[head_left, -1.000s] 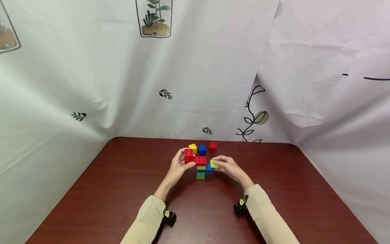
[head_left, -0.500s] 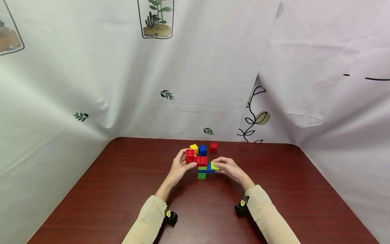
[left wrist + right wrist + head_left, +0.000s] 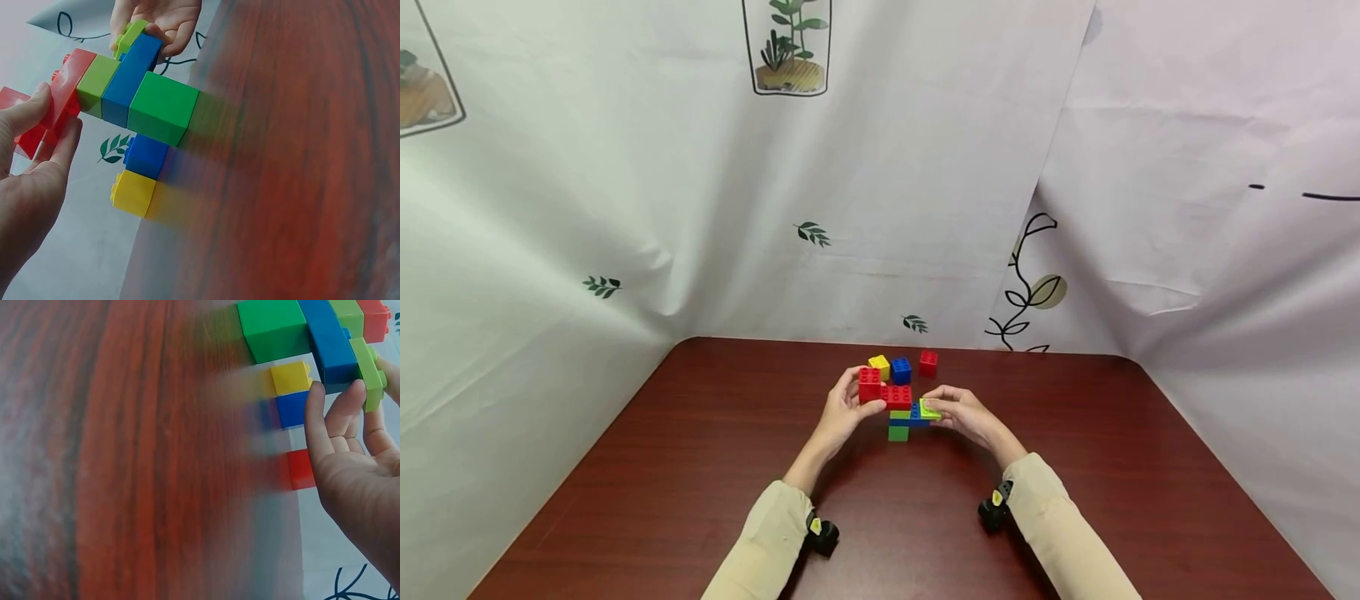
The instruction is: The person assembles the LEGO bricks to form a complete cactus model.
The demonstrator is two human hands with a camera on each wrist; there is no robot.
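L hand (image 3: 844,410) grips red bricks (image 3: 896,397) atop stack (image 3: 899,415); R hand (image 3: 966,414) pinches lime brick (image 3: 930,408).
Seating step, I'd say: it's at stack's blue brick (image 3: 329,349), outer end, can't tell if locked; next prob. needs firm press w/ stack steady.

The table (image 3: 700,454) bears a tower (image 3: 899,414) and loose blocks (image 3: 901,372).

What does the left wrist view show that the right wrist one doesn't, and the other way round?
Only the left wrist view shows the left hand and the end red brick behind its thumb. Only the right shows the loose red brick. Both share the right hand on the lime plate, the long blue brick, green brick, lime brick, loose yellow brick, loose blue brick, table, and at least part of the long red brick.
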